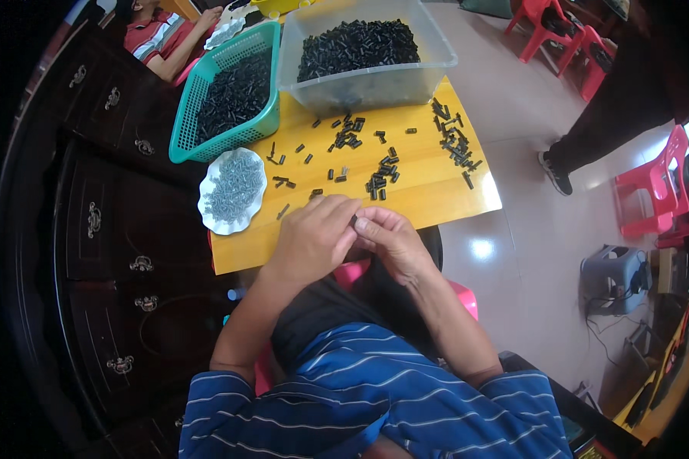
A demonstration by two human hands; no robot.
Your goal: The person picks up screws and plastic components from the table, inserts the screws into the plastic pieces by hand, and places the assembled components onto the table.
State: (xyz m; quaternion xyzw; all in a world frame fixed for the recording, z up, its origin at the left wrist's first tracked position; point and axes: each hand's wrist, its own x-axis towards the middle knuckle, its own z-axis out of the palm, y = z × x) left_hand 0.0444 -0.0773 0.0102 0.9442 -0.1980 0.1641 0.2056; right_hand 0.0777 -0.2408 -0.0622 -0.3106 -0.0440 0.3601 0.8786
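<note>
At the near edge of the yellow table, my left hand (312,236) and my right hand (394,241) meet with fingers closed. Between the right thumb and fingers shows a small black cylindrical piece (354,220). The left fingers curl against the right ones, and their tips are hidden, so what they grip cannot be made out. Beyond my hands lie loose black pieces (379,183) of the same sort. Left of them is a white scalloped dish (207,206) heaped with small silvery or clear parts (237,183).
A teal basket (181,139) and a translucent bin (360,90), both holding many black pieces, stand at the back of the yellow table (429,199). More pieces (455,145) lie along its right side. Dark cabinets (115,214) flank the left. Another person (164,38) sits far left; someone's leg (589,138) is at right.
</note>
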